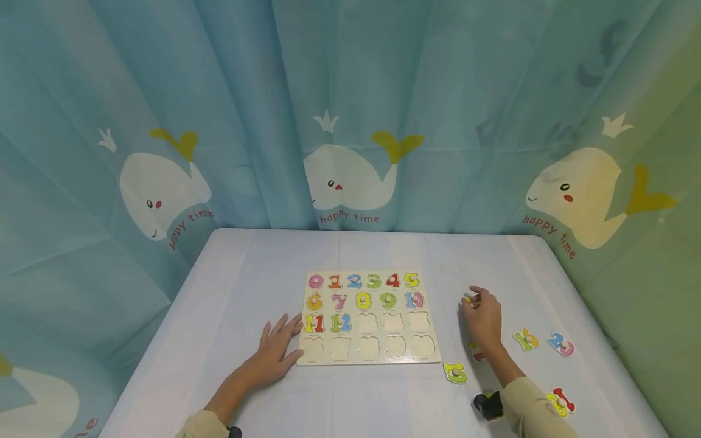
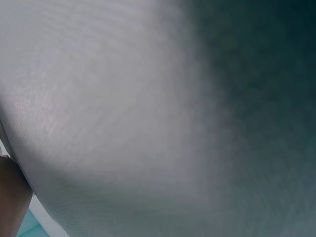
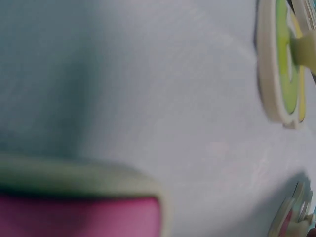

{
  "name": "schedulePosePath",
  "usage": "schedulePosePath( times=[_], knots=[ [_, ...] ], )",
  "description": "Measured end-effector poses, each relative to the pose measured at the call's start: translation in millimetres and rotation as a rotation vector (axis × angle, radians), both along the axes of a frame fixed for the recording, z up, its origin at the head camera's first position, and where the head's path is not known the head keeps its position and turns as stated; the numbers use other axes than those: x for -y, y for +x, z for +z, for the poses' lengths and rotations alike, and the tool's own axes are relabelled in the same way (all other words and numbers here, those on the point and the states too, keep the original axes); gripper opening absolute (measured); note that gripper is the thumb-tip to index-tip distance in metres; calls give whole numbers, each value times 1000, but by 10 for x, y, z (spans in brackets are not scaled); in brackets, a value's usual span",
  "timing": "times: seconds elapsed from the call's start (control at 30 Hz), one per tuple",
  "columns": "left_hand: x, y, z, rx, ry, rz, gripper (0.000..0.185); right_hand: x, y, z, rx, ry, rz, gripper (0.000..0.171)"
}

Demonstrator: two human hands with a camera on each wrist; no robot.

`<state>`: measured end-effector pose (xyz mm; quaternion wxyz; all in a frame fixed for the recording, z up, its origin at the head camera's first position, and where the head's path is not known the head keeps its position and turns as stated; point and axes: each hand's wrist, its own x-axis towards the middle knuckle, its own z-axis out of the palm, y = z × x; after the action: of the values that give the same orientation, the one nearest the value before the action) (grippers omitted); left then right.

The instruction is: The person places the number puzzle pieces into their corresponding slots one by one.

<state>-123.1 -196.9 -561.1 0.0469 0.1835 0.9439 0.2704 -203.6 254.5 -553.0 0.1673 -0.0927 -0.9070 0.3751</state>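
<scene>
A wooden number puzzle board (image 1: 355, 335) lies on the white table, its upper rows filled with knobbed numbers up to 12. My left hand (image 1: 275, 351) rests flat with spread fingers, touching the board's left edge. To the right of the board, my right hand (image 1: 483, 316) pinches a small number piece (image 1: 467, 299); only a yellow bit of it shows at the fingertips. A red and yellow number piece (image 1: 477, 353) lies partly hidden below that hand. Nearer the board is the green and yellow 15 piece (image 1: 454, 372). The left wrist view shows mostly blurred tablecloth.
Right of the right forearm lie the 16 piece (image 1: 526, 339), the blue and pink 20 piece (image 1: 560, 344) and a red and yellow number piece (image 1: 561, 403). The black wrist camera (image 1: 489, 406) covers part of another piece. A whale-print curtain (image 1: 350, 121) hangs behind the table.
</scene>
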Motion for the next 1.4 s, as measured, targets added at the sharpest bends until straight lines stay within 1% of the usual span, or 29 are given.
schedulePosePath(
  times=[0.13, 0.2, 0.37, 0.53, 0.8, 1.03, 1.23, 1.4],
  knots=[
    [-1, -1, 1, 0, 8, 4, 65, -50, 20, -9, 51, -8, -25, 39],
    [-1, 0, -6, -14, 11, 5, 65, -61, 31, -17, 68, -8, -36, 40],
    [-6, 8, -25, -54, 31, -3, 64, -71, 53, -46, 83, -2, -62, 39],
    [-6, 6, -36, -59, 34, -5, 64, -72, 60, -64, 73, 10, -70, 39],
    [2, 17, -25, -39, 20, 1, 61, -78, 63, -69, 83, 15, -67, 38],
    [-2, 5, -3, -48, 29, -3, 58, -85, 50, -56, 76, 30, -58, 38],
    [2, 3, -13, -37, 26, -8, 61, -90, 64, -59, 74, 42, -52, 38],
    [10, 3, -36, -8, 11, -12, 66, -95, 82, -73, 93, 29, -51, 39]
  ],
)
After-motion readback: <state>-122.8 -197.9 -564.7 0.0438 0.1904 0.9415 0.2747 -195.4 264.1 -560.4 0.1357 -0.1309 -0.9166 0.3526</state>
